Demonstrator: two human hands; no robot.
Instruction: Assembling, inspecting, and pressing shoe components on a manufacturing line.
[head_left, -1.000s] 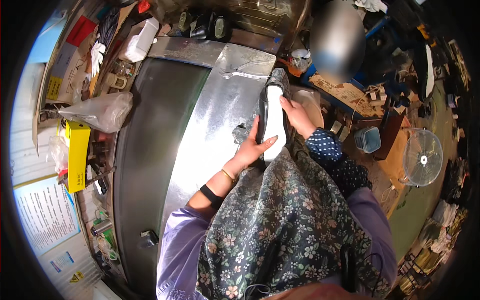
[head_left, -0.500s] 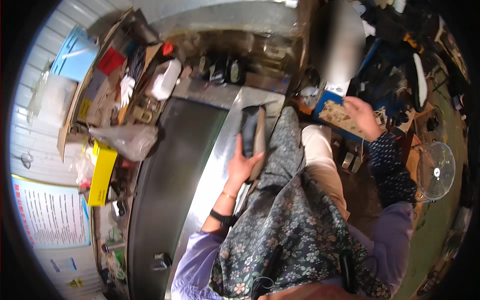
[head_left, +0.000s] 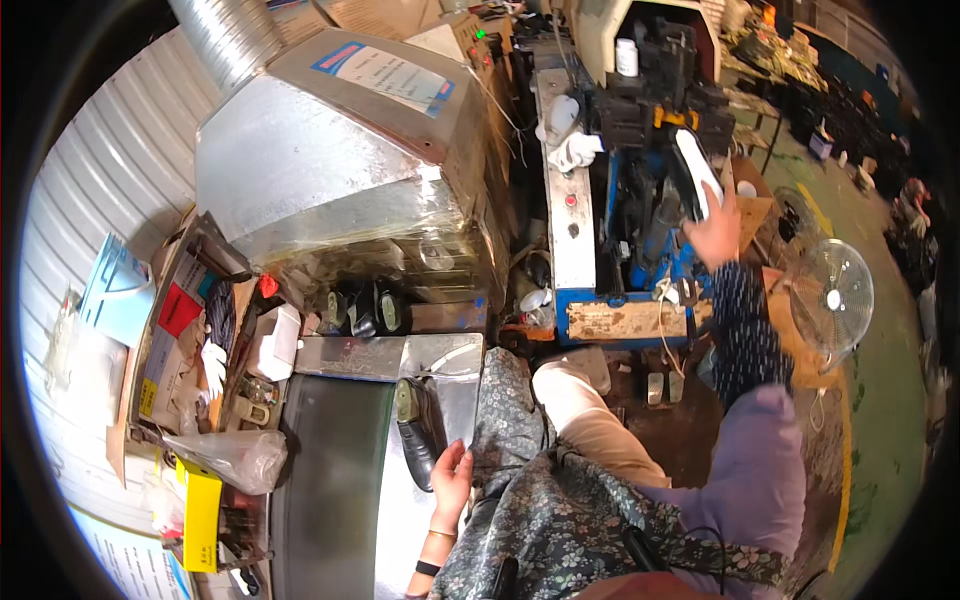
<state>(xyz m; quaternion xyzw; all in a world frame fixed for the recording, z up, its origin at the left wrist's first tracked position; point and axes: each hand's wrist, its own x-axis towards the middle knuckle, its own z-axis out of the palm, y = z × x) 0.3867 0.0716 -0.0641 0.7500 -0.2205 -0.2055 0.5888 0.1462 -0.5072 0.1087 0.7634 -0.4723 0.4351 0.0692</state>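
Note:
A black shoe (head_left: 417, 440) lies on the bare metal strip (head_left: 452, 372) beside the dark conveyor belt, its greenish insole showing at the far end. My left hand (head_left: 453, 482) is by the shoe's toe, fingers loosely stretched, holding nothing; whether it touches the shoe I cannot tell. My right hand (head_left: 716, 238) reaches out to the blue and black machine (head_left: 655, 235). Its fingers close round the near end of a dark shoe with a white sole (head_left: 690, 165), tilted in front of the machine. The palm side of that grip is hidden.
A large metal hood (head_left: 330, 150) stands beyond the belt (head_left: 330, 460), with several black shoes (head_left: 365, 310) at its opening. On the left, a cluttered shelf holds a yellow box (head_left: 202, 520) and a plastic bag (head_left: 235, 458). To the right stands a fan (head_left: 832, 298).
My view has swung up and to the right. The left hand has let go of the black shoe, now lying on the metal. My right hand has gone forward to the white-soled shoe.

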